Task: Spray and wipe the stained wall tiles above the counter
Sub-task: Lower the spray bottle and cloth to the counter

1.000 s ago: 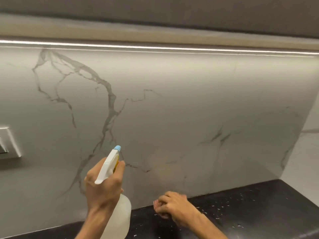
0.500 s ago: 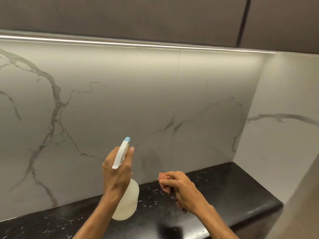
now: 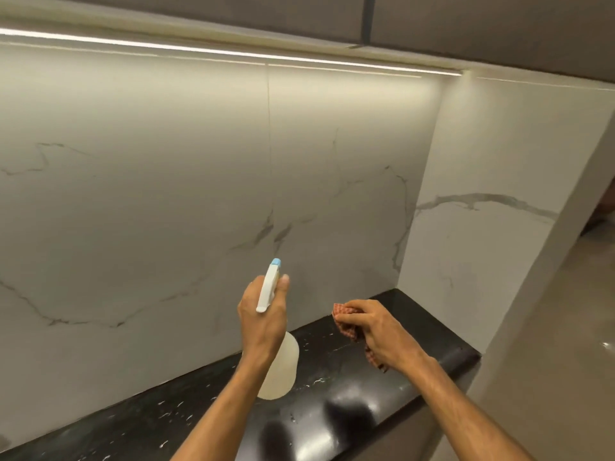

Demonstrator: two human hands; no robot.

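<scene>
While the left hand (image 3: 263, 322) grips the light, rigid spray bottle (image 3: 278, 367) by its neck before the wall tiles (image 3: 166, 201), the right hand (image 3: 376, 331) clutches a soft, limp cloth (image 3: 346, 322) above the counter (image 3: 332, 387).

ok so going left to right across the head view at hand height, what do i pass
left hand gripping the spray bottle → right hand holding the checked cloth → side wall tile
</scene>
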